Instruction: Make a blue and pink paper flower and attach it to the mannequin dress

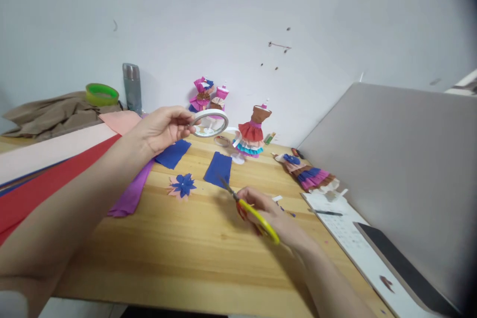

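Observation:
My left hand (pixel 169 129) pinches the edge of a white roll of tape (pixel 210 123), raised above the table with a short strip hanging loose at its right. In my right hand (pixel 264 208) is a pair of scissors with yellow and red handles (pixel 261 221), tips pointing up and left. Just beyond the tips lies a blue paper rectangle (pixel 218 168). A second blue piece (pixel 174 154) is below my left hand. The blue and peach paper flower (pixel 182 185) rests on the wooden table between the two hands.
Long paper sheets (pixel 74 174) spread across the left side, near a green tape roll (pixel 102 94) and a bottle (pixel 132 87). Behind stand small dress forms, one with a ruffled dress (pixel 253 131). Another paper dress (pixel 307 174) lies right, by a white board (pixel 346 233) and grey panel (pixel 402 159).

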The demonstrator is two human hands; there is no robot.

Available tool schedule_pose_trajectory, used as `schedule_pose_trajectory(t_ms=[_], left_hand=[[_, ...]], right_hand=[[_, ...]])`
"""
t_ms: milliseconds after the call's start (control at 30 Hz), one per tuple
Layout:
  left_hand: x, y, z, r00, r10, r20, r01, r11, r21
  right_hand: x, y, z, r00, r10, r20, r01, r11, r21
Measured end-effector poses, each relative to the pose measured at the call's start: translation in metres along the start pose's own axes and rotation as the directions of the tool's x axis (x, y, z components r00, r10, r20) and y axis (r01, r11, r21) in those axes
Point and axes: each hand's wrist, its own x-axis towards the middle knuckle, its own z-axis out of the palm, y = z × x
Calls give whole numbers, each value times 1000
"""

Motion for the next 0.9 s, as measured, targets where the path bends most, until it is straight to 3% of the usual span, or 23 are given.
schedule_pose_trajectory(t_ms=[67,167,267,367,600,900], left_hand=[[3,-8,2,999,-29,29,28,1000,5],[4,-20,9,995,-66,80,65,998,21],[-1,-29,18,987,-69,144,63,997,40],[-7,-32,26,990,-86,109,82,996,39],[-15,-34,35,996,-77,51,76,997,20],[-21,-41,43,973,-187,138,174,979,102]], right_hand=[[3,3,-3,992,-103,-74,122,935,333],[8,4,1,957,-151,-248,259,831,493],[9,3,8,946,-119,-301,266,816,513],[8,5,11,945,-107,-310,265,806,529],[11,22,12,968,-100,-232,213,813,541],[14,18,14,974,-71,-216,178,831,528]])
